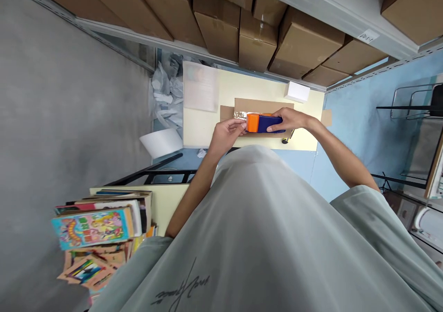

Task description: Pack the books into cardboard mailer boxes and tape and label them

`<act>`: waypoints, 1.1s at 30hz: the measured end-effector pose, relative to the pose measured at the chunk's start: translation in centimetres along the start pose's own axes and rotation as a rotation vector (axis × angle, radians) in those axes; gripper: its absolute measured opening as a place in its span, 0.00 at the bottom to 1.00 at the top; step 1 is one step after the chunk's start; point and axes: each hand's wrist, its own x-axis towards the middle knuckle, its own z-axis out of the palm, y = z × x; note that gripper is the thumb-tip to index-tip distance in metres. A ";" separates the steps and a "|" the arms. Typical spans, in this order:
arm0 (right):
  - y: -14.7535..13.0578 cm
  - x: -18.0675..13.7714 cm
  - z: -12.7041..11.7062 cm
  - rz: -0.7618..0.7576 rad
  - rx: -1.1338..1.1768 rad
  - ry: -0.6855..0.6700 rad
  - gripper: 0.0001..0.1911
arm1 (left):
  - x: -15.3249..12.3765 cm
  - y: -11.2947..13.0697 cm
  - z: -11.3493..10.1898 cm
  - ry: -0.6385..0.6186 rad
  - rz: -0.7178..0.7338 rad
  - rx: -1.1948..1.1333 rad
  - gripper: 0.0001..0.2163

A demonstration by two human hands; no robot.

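An orange and dark blue box-shaped thing (254, 123) lies over flat brown cardboard (263, 104) on the pale yellow table. My right hand (284, 119) grips its dark blue end, thumb on the near side and fingers on the far side. At the orange end, the fingers of my left hand (232, 131) are pinched together on its edge. A shiny, crinkled clear strip (239, 115) shows just beyond those fingertips. Close under my right hand is a small yellow and black tool (286, 140), partly seen; its kind is unclear.
A white box (296, 92) stands at the table's back right, and a translucent sheet (201, 87) lies at the left. Cardboard boxes (258, 44) fill the shelf above. Left of the table are clear plastic bags (169, 83) and a white roll (161, 143). Books (93, 226) are piled lower left.
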 end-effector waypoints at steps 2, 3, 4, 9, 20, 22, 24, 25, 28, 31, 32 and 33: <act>0.1 -0.1 0.0 -0.010 -0.004 0.002 0.36 | 0.0 -0.2 -0.1 -0.010 -0.007 0.000 0.31; 0.2 -0.2 0.0 -0.014 -0.004 -0.001 0.36 | 0.0 -0.4 -0.2 -0.013 -0.012 -0.003 0.31; 0.3 -0.2 0.0 -0.018 -0.003 -0.006 0.36 | 0.0 -0.5 -0.2 -0.013 -0.018 -0.006 0.31; 0.7 -0.2 0.1 -0.033 -0.006 -0.017 0.37 | 0.0 -0.9 -0.1 -0.003 0.001 0.012 0.25; 1.1 0.1 0.4 -0.039 -0.056 0.000 0.35 | -0.9 0.8 0.5 0.070 0.082 0.234 0.11; 1.1 0.0 0.5 -0.046 -0.049 -0.006 0.34 | -0.6 0.2 0.4 0.030 0.041 0.143 0.14; 1.3 -0.1 0.5 -0.051 -0.045 -0.012 0.35 | -0.4 -0.3 0.2 -0.018 0.024 0.087 0.18; 1.4 0.0 0.5 -0.050 -0.048 -0.014 0.35 | -0.3 -0.4 0.0 -0.038 0.030 0.081 0.20; 1.7 0.1 0.5 -0.036 -0.073 -0.010 0.35 | -0.3 -0.4 -0.2 -0.056 0.072 0.131 0.24; 1.7 0.2 0.5 -0.026 -0.101 -0.013 0.34 | -0.5 0.1 -0.2 -0.001 0.080 0.231 0.23; 1.6 0.3 0.5 -0.025 -0.110 -0.014 0.34 | -0.6 0.3 -0.1 0.021 0.070 0.258 0.21; 1.5 0.3 0.6 -0.022 -0.122 -0.012 0.34 | -0.7 0.5 0.0 0.042 0.057 0.284 0.20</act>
